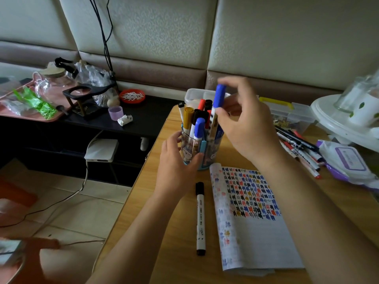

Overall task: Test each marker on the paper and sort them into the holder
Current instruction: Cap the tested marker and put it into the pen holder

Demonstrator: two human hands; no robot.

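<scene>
A padded wall backs a wooden counter (178,232) whose left edge drops to a tiled floor. The right hand (246,124) pinches a blue-capped marker (219,96) between thumb and curled fingers, though motion blur hides the exact finger placement. The marker stands nearly upright, cap up, its lower end already among the pens in the holder (205,148). The left hand (178,160) wraps the holder's near-left side, fingers and thumb curled round the clear wall, steadying it.

The coming move looks like a straight drop: the marker's long axis lines up with the holder's opening directly beneath the right hand, so it needs only a gap between the crowded caps. The holder is close to full, which could make the marker snag.

Just in front of the holder lies the paper (252,222), its top half covered in coloured test marks. A black marker (200,218) lies beside the paper's left edge, long axis running toward the person, nearer the left hand. A pile of loose markers (299,146) rests well to the right, past the right forearm, the right hand's side to reach. The holder sits near the counter's left edge, with little room that way.
</scene>
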